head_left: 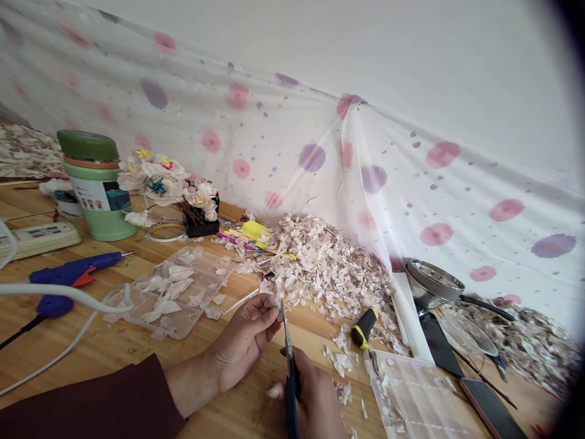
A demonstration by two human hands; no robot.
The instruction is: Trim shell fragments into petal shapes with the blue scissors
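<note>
A small pale petal piece (269,300) sits pinched between the thumb and fingertips of the left hand (247,341), held just above the wooden table (114,347). The tip of a pair of scissors (289,360) touches that piece; the blades look nearly together, pointing up and away from the person. The right hand (315,396) is clamped around the blue handles, just below and to the right of the left hand, so that the two hands are close but not touching.

Just beyond the left hand's fingers lies a clear plastic tray (176,292) holding more white petals. Farther out from both hands spreads a heap of pale trimmings (329,268), reaching the spotted cloth (365,158) that hangs behind. To the right of the right hand lies a black-and-yellow handled tool (364,328), and nearer still a second clear compartment box (415,396) dusted with scraps. Well to the left of the left hand rests a blue glue gun (68,277), with a green lidded jar (98,183) and a bunch of finished paper flowers (169,183) behind it. Far right of the hands stand a metal bowl (432,283) and a phone (491,411).
</note>
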